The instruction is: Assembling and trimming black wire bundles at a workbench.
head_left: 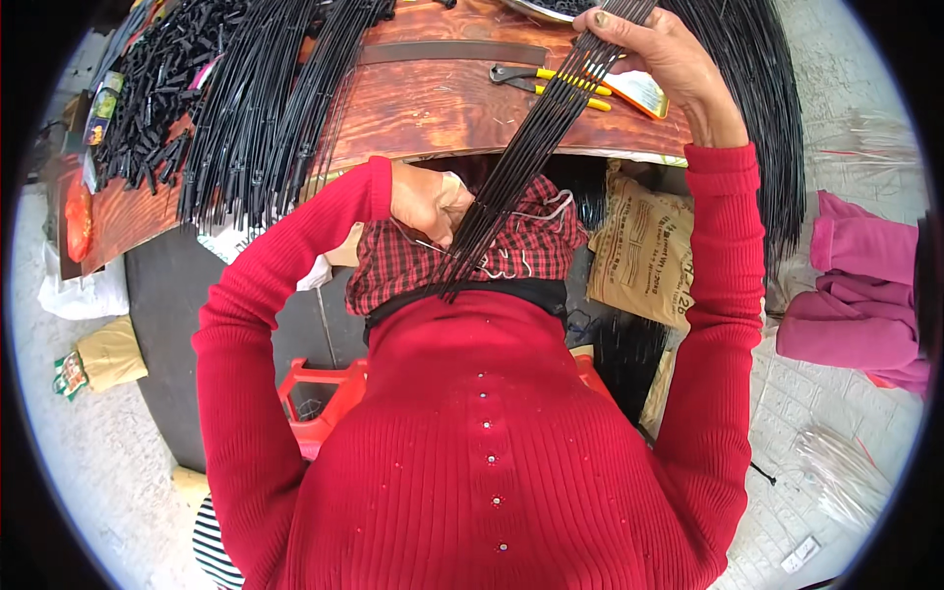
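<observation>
A bundle of thin black rods (536, 143) slants from the upper right down to my lap. My right hand (678, 64) is closed around its upper part, thumb on top. Lower down, my left hand (428, 202) is closed in a fist against the bundle's left side. A small thin pale piece sticks out under that fist, but what the fingers hold is hidden. The bundle's lower ends lie over a red and black checked cloth (393, 270) on my lap.
On the wooden table (423, 123) lie yellow-handled pincers (551, 82), a flat metal strip (452, 52), heaped short black pieces (147, 118) and more black rods (261, 108). Long black strands (777, 128) hang at the right. Below stand a brown sack (644, 246) and a red stool (329, 403).
</observation>
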`<state>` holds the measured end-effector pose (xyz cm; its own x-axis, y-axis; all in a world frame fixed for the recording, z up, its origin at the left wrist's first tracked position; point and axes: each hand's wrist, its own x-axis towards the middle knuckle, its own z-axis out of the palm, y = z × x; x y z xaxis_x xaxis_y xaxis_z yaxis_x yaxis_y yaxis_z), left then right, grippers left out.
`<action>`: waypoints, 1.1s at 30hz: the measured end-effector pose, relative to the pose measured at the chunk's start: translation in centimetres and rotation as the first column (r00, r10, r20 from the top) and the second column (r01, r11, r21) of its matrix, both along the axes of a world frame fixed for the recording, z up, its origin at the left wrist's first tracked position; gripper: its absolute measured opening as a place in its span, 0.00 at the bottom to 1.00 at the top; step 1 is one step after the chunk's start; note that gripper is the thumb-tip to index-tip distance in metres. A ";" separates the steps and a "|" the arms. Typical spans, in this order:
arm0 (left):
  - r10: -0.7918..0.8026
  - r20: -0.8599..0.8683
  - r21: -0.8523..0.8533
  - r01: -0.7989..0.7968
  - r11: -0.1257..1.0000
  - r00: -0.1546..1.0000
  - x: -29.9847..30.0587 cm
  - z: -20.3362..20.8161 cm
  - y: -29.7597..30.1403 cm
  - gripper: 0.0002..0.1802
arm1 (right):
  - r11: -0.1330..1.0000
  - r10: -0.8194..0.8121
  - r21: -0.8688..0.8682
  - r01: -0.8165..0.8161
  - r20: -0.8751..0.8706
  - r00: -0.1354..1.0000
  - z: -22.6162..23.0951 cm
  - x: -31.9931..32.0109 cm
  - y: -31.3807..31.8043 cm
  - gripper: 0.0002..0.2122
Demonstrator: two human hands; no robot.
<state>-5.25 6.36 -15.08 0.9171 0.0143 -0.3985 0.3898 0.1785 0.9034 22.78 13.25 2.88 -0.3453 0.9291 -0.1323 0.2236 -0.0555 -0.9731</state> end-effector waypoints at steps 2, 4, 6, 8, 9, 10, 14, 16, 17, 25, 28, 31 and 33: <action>-0.059 0.041 -0.147 0.064 0.987 0.997 0.3 0.2 0.3 0.20 | 0.999 -0.030 -0.021 0.030 0.023 0.999 -0.5 0.5 0.2 0.13; -0.136 0.087 -0.284 0.155 0.946 0.987 1.1 1.6 0.4 0.32 | 0.996 -0.084 -0.037 0.086 0.047 0.995 -0.6 1.1 0.4 0.13; 0.098 0.043 -0.226 -0.086 0.970 0.994 1.6 3.4 -0.8 0.26 | 0.999 -0.033 -0.024 0.036 0.129 0.991 -0.4 0.7 0.9 0.12; 0.236 0.004 0.003 -0.236 0.972 0.972 1.7 3.3 -1.9 0.20 | 1.000 -0.011 0.007 0.010 0.151 0.989 -0.3 -0.1 1.3 0.13; 0.315 0.005 0.012 -0.315 0.949 0.949 1.9 2.8 -2.7 0.20 | 1.000 0.002 -0.013 0.000 0.145 0.989 -1.1 0.1 2.1 0.14; 0.361 -0.064 0.120 -0.352 0.928 0.930 2.4 3.2 -3.2 0.15 | 0.997 0.041 -0.062 -0.035 0.093 0.995 -1.8 0.6 2.7 0.15; 0.431 0.008 0.002 -0.431 0.902 0.902 2.5 3.8 -3.6 0.10 | 0.999 0.049 -0.001 -0.049 0.053 0.997 -1.5 0.9 1.9 0.16; 0.328 -0.006 0.008 -0.328 0.945 0.945 2.1 4.8 -2.5 0.09 | 1.000 -0.007 0.018 0.005 0.092 0.996 -0.3 1.3 1.0 0.18; 0.331 -0.006 -0.048 -0.331 0.943 0.944 2.1 5.9 -2.1 0.09 | 1.000 0.003 0.002 -0.003 0.086 0.996 -0.5 2.2 0.9 0.20; -0.031 -0.080 -0.078 0.024 0.997 0.996 1.0 7.4 1.7 0.11 | 0.946 0.317 -0.119 -0.301 0.531 0.786 2.2 5.3 -5.6 0.26; -0.301 -0.102 -0.221 0.273 0.936 0.948 0.9 5.9 2.5 0.13 | 0.874 0.421 -0.127 -0.468 0.678 0.602 2.4 3.7 -6.9 0.15; -0.451 -0.129 -0.314 0.395 0.864 0.883 1.6 4.7 3.0 0.15 | 0.863 0.277 0.220 -0.455 0.548 0.789 1.7 0.7 -8.8 0.13; -0.480 -0.105 -0.349 0.420 0.838 0.871 2.1 3.5 2.3 0.17 | 0.507 0.040 0.623 -0.595 0.672 0.739 -0.4 -1.3 -9.2 0.17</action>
